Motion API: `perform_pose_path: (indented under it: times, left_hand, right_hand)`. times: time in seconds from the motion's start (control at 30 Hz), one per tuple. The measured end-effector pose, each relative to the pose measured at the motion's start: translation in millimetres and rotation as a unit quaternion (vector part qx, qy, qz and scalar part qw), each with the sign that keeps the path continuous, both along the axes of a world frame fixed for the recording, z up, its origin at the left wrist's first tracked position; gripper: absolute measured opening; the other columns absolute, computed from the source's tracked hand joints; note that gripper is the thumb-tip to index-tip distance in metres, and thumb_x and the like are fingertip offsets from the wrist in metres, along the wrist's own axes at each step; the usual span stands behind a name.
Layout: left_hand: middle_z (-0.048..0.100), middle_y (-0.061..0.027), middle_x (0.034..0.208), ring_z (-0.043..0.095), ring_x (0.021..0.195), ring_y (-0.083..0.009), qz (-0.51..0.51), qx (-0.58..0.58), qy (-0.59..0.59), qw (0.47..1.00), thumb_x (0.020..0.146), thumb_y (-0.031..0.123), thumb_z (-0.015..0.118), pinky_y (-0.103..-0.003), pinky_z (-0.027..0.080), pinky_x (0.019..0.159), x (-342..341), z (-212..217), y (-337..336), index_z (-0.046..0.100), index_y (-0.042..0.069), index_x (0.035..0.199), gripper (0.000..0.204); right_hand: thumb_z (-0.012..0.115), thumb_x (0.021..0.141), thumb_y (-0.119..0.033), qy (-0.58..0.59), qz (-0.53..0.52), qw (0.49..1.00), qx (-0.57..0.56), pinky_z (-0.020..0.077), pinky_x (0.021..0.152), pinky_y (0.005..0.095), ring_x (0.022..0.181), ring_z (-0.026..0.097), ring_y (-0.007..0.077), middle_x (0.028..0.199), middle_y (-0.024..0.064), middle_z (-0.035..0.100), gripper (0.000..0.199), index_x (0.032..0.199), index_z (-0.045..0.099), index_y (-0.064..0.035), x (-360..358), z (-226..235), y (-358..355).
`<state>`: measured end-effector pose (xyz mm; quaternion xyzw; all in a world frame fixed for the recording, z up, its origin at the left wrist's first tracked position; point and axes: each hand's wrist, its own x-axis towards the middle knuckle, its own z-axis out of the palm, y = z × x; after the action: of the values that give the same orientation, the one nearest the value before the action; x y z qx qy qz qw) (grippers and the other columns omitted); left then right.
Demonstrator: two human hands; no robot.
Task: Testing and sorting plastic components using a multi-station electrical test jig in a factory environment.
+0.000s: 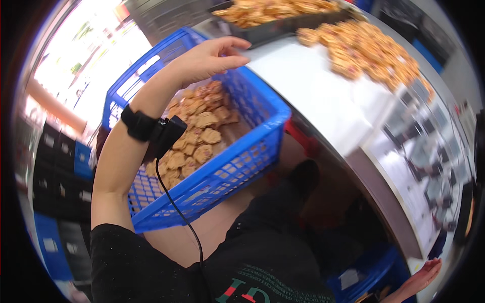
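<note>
Two hands, both apparently empty: the left hand (216, 58), arm bent at the elbow, hangs above the basket (275, 121), fingers parted and loosely curved; the right hand (423, 279) is low beside the desk (308, 91), fingers straight. Biscuits (202, 121) lie below the left hand; a tray (257, 34) stands beyond its fingertips.

Your basket (277, 118) was smooth, slightly glossy plastic, and its biscuits (204, 121) looked rough and matt.
Your tabletop (303, 86) looked smooth, with a soft sheen; the tray (278, 29) on it was dark and seemed to be metal. Your shirt (252, 262) was matt cloth with a smoother print, your wrist strap (136, 126) looked like matt fabric, and your cable (188, 224) had a smooth plastic-looking skin.
</note>
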<state>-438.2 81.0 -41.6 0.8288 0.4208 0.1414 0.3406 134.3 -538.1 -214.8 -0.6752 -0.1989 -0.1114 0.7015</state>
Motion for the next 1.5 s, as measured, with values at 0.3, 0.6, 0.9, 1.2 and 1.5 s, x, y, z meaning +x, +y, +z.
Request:
perform_pose_path:
  times: [0.3, 0.6, 0.9, 1.2, 1.5]
  left_hand:
    - [0.063, -0.012, 0.137, 0.062, 0.122, -0.0244, 0.291, -0.209, 0.22, 0.907, 0.087, 0.048, 0.074, -0.039, 0.051, 0.099, -207, -138, 84, 0.054, 0.013, 0.146, 0.072]
    - [0.05, -0.0211, 0.149, 0.044, 0.14, -0.0445, 0.271, 0.06, 0.227, 0.934, 0.072, 0.035, 0.087, -0.056, 0.042, 0.113, -171, -288, 207, 0.036, 0.018, 0.157, 0.101]
    - [0.039, -0.0109, 0.158, 0.043, 0.142, -0.04, 0.301, 0.107, 0.148, 0.936, 0.073, 0.029, 0.086, -0.056, 0.043, 0.111, -155, -411, 266, 0.035, 0.029, 0.156, 0.098]
    - [0.052, -0.0165, 0.138, 0.061, 0.119, -0.0423, 0.266, 0.027, 0.147, 0.952, 0.081, 0.028, 0.075, -0.052, 0.053, 0.096, -130, -355, 176, 0.045, 0.021, 0.148, 0.074]
    - [0.063, -0.0235, 0.128, 0.063, 0.117, -0.0413, 0.202, -0.041, 0.081, 0.975, 0.08, 0.033, 0.077, -0.045, 0.052, 0.097, -155, -331, 97, 0.044, 0.007, 0.145, 0.077]
  right_hand:
    - [0.064, 0.096, -0.011, -0.243, 0.105, 0.93, -0.255, 0.0489, 0.077, 0.0403, 0.077, 0.061, 0.028, 0.08, 0.0101, 0.065, 0.021, 0.078, 0.068, -0.0019, -193, 83, 219]
    - [0.052, 0.103, -0.018, -0.14, 0.039, 0.891, -0.43, 0.0495, 0.08, 0.0407, 0.081, 0.059, 0.0256, 0.082, 0.0106, 0.064, 0.03, 0.085, 0.068, 0.0007, -228, 96, 218]
    - [0.058, 0.106, -0.021, -0.02, 0.077, 0.9, -0.429, 0.0532, 0.078, 0.0339, 0.082, 0.062, 0.0191, 0.089, 0.0088, 0.069, 0.027, 0.1, 0.069, 0.0034, -227, 101, 208]
    - [0.055, 0.102, -0.007, -0.125, 0.295, 0.859, -0.399, 0.0521, 0.082, 0.0354, 0.088, 0.063, 0.0227, 0.098, 0.0116, 0.07, 0.016, 0.1, 0.069, 0.0007, -258, 109, 279]
    - [0.06, 0.102, -0.012, -0.172, 0.412, 0.839, -0.312, 0.0513, 0.073, 0.0359, 0.079, 0.063, 0.0246, 0.089, 0.0148, 0.07, 0.018, 0.098, 0.069, 0.0033, -250, 104, 289]
